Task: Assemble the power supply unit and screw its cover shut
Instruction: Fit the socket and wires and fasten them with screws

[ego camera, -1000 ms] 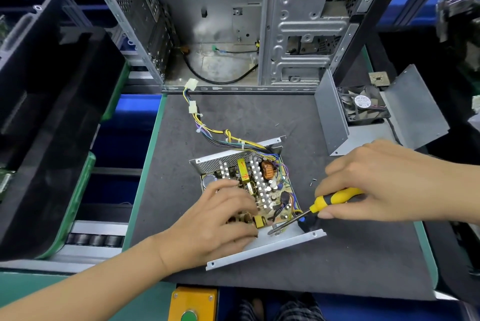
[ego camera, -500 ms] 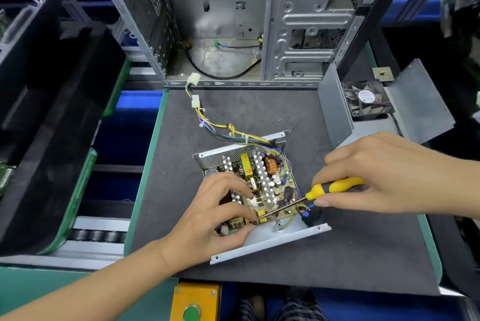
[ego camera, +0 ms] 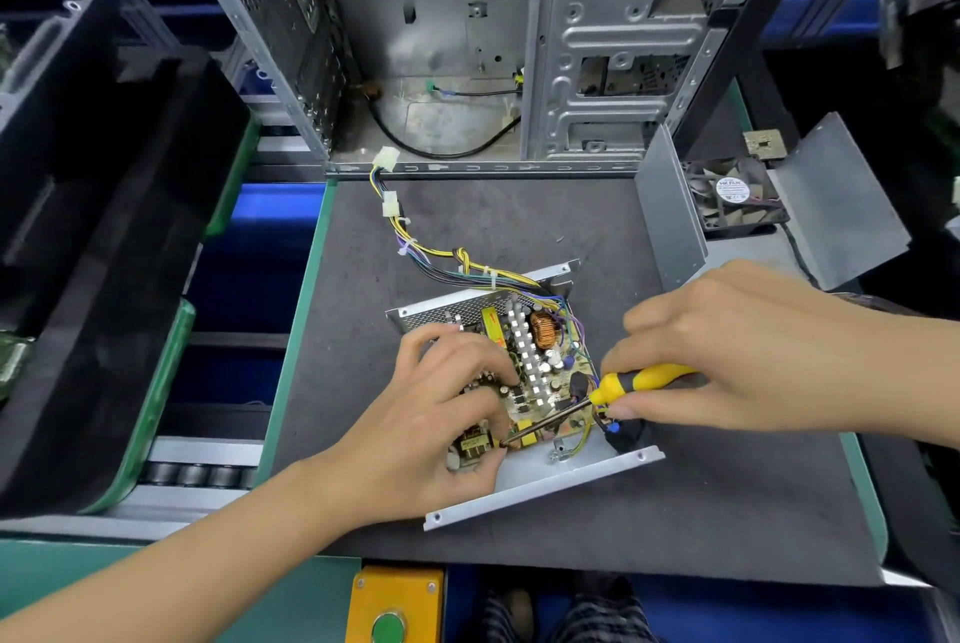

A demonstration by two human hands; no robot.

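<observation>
At the near edge of the dark worktop mat (ego camera: 701, 512), an open power supply unit (ego camera: 519, 434) lies with its circuit board (ego camera: 540, 377) exposed, its bare metal base flange toward the viewer. The left hand (ego camera: 441, 429) rests on the near left part of the board, fingers curled down onto the components, fingertips pressing beside the tip of a screwdriver (ego camera: 587, 400). The right hand (ego camera: 727, 361) grips the screwdriver's yellow and black handle from the right, thumb and fingers clamped round it; the shaft slants down and left across the board to a point just by the left fingertips. A bundle of coloured wires (ego camera: 457, 263) runs from the unit's far side toward the mat's far edge, ending in white connectors. At the far right corner stands the bent metal cover (ego camera: 670, 211), with a fan (ego camera: 732, 195) behind it. Beyond the mat stands an open computer case (ego camera: 597, 44).
</observation>
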